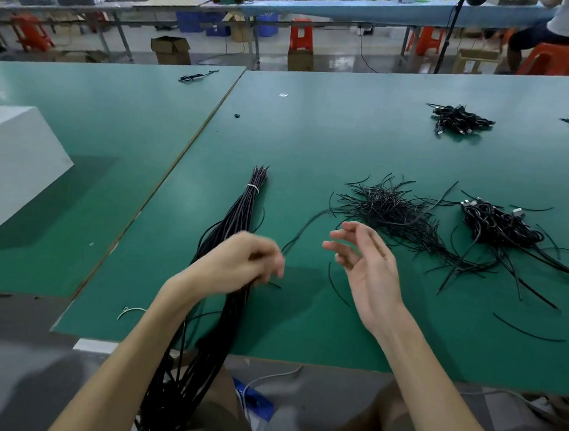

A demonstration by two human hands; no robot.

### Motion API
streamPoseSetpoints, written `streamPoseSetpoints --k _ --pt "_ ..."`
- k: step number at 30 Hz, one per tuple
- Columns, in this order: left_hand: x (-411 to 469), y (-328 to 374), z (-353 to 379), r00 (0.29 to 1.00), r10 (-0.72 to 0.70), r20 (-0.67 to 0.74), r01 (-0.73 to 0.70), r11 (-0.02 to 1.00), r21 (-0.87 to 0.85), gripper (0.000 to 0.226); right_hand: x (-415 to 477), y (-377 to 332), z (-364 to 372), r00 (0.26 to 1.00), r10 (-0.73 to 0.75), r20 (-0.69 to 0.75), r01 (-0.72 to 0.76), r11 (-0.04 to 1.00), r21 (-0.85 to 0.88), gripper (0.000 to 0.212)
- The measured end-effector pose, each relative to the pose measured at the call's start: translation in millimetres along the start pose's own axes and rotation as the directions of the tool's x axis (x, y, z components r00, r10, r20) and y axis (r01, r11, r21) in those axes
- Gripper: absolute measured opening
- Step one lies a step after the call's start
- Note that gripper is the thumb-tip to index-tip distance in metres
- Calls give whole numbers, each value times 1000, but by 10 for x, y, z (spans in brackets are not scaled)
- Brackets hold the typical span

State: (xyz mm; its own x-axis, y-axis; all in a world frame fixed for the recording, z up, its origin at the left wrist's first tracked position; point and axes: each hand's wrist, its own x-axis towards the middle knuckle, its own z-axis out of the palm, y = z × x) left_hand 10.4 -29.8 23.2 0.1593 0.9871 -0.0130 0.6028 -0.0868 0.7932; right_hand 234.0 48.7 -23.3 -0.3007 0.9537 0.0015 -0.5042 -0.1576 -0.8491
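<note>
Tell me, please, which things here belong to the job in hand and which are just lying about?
In the job: left hand, right hand, loose cable, bundle, ties, coils.
Lying about: white box, far pile, stray cable.

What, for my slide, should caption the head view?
Left hand pinches a cable over the bundle; right hand hovers above the table.

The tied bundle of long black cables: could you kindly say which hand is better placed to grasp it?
Probably the left. The left hand is directly over the tied bundle of long black cables, fingers curled; the right hand is open, off to its side above bare green table.
</note>
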Motion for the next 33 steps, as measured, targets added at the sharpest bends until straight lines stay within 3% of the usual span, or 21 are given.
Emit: streamPoseSetpoints --k 2,4,8,13,22,25,29,33 --pt "150 40 -13 977 23 -212 -52 990 -129 29 -19 37 30 998 -9 56 16 992 -125 28" --pt "345 145 -48 946 -1 -324 -80 968 -238 26 -29 63 50 994 -19 104 45 968 -248 35" --pt "628 389 29 958 -31 -285 -107 884 -456 24 -41 74 62 989 -22 145 71 936 -343 35" --pt "799 514 261 969 -136 -207 -77 628 -775 23 -43 89 100 979 7 204 59 947 -317 36" --pt "820 194 334 940 -271 -208 -86 403 -911 25 -33 89 44 967 56 248 37 935 -353 22" --pt "793 59 366 959 -239 -155 -42 419 -907 33 -24 92 54 967 30 254 66 931 -360 17" --pt "700 -37 449 998 -49 -30 -3 486 -874 48 -17 105 38 984 -44 172 92 954 -286 12" --pt "605 -141 415 999 10 -36 -35 587 -809 36 -26 102 30 990 -54 127 87 959 -268 13"
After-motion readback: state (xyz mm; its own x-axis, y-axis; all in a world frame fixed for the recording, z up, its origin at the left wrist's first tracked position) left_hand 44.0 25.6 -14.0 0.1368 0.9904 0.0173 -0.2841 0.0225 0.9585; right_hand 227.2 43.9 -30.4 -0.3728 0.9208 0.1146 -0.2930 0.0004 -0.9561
